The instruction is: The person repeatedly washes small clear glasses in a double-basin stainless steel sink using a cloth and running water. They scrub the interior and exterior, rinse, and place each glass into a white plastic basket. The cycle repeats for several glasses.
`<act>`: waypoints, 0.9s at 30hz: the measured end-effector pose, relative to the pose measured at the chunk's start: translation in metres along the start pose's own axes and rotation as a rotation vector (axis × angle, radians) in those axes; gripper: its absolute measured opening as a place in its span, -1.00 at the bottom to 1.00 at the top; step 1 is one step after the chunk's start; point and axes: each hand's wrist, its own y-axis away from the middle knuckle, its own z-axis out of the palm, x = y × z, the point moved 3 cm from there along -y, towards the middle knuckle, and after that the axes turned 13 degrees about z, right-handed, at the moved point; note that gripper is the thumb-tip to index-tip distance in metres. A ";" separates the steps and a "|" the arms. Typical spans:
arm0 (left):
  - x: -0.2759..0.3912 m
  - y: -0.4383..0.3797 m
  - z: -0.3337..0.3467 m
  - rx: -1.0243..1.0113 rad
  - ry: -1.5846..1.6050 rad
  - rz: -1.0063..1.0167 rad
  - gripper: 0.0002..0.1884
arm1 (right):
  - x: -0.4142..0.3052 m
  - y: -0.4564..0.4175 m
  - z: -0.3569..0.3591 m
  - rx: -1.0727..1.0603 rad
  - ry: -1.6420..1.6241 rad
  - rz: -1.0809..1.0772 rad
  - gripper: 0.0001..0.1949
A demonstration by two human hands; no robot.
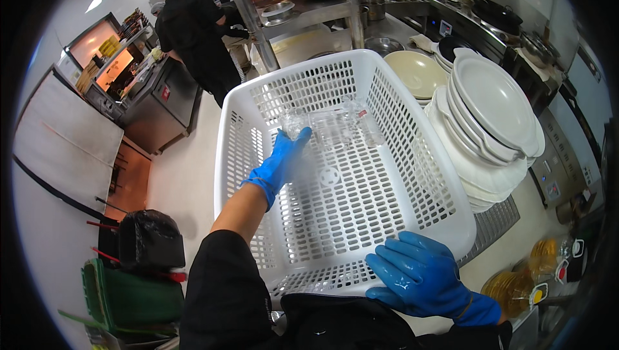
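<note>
A large white perforated plastic basket [333, 253] sits before me, tilted in the view. Inside, at its far end, several clear vessels [333, 127] lie together; whether they are glass or plastic is hard to tell. My left hand [285, 156], in a blue rubber glove, reaches into the basket. Its thumb and a finger are at a clear vessel [293, 120] on the left of the group; the grip is unclear. In a wet blue glove, my right hand [418, 272] lies over the near right corner of the basket, fingers across the rim.
Right of the basket stand stacked white oval dishes [498, 103] and a cream bowl [415, 73]. Metal shelf posts [355, 16] rise behind it. Oil jugs [512, 287] are low right, a green bin [135, 297] low left. A person [193, 36] in black stands beyond.
</note>
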 end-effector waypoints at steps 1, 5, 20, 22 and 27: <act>-0.001 -0.001 0.000 0.007 -0.011 -0.002 0.10 | 0.000 0.000 0.001 0.001 0.001 -0.007 -0.54; -0.012 -0.012 -0.001 -0.010 -0.050 0.025 0.11 | -0.001 0.001 0.001 0.009 0.021 -0.008 -0.55; 0.049 0.034 -0.022 0.124 0.077 0.155 0.05 | -0.024 0.000 -0.001 -0.061 0.085 0.050 -0.59; 0.078 0.065 -0.039 0.097 0.230 0.142 -0.03 | -0.033 0.000 -0.004 -0.082 0.123 0.158 -0.61; 0.114 0.177 -0.106 -0.076 0.595 0.397 -0.24 | -0.075 -0.017 -0.003 0.012 0.020 0.372 -0.65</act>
